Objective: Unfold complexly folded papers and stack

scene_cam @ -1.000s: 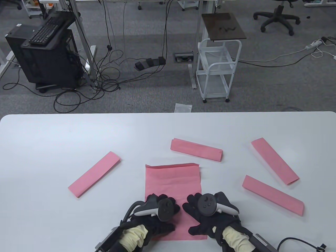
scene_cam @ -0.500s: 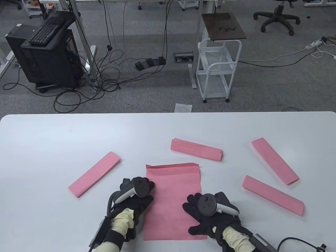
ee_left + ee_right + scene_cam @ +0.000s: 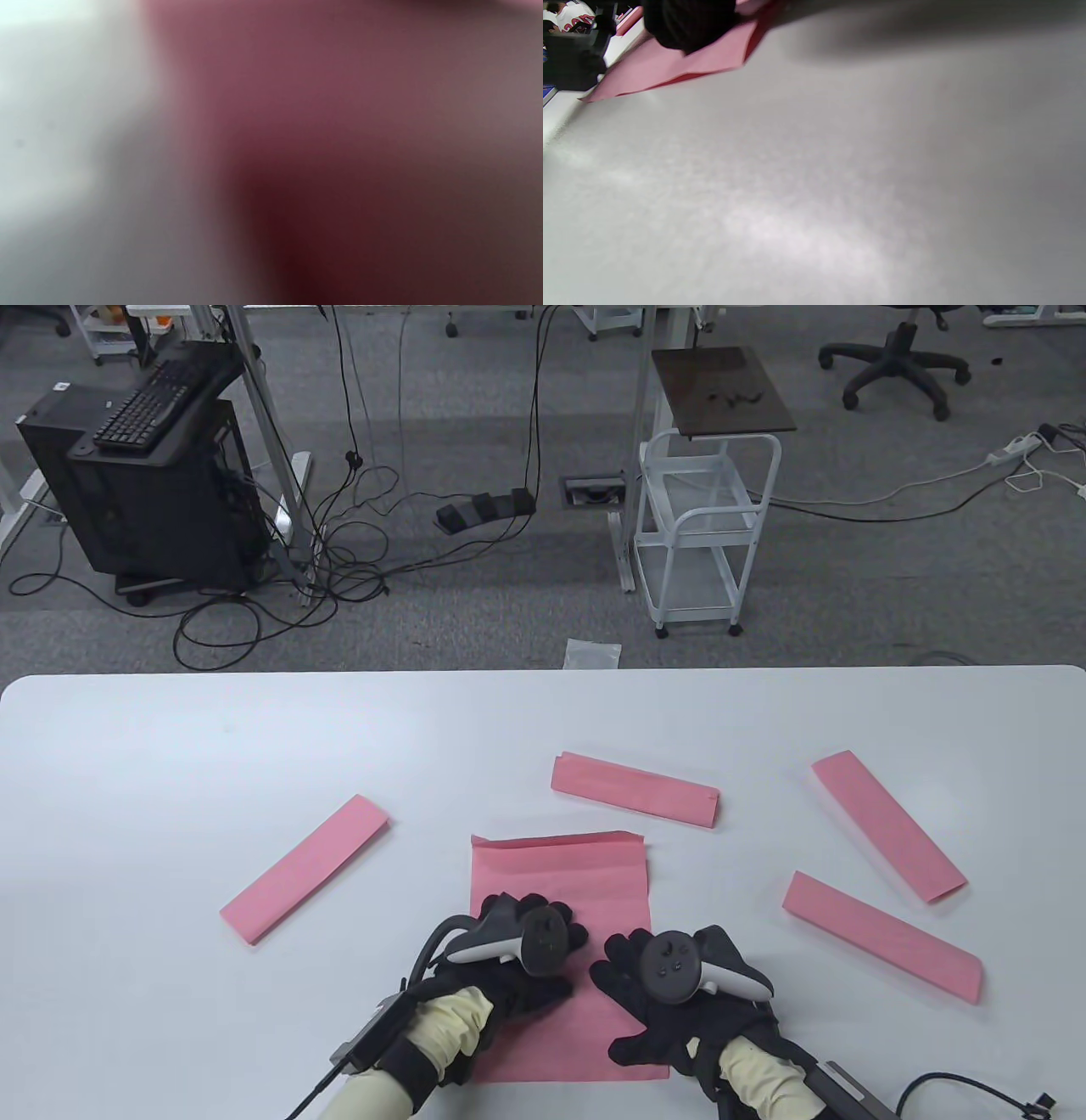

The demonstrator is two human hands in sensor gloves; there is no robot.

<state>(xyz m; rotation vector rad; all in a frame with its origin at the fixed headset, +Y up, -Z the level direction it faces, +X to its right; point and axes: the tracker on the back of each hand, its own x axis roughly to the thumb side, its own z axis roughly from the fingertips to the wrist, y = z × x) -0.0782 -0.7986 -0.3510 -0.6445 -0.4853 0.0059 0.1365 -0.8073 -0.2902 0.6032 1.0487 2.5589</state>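
No text, label or brand is showing legibly in any view. Red markings are appearing on a white garment (image 3: 569,17) at the right wrist view's top left corner, too blurred to read.

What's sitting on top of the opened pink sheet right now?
Both gloved hands rest on the near half of the opened pink sheet: the left hand and the right hand. Its far half is bare. Whatever lies under the palms is covered.
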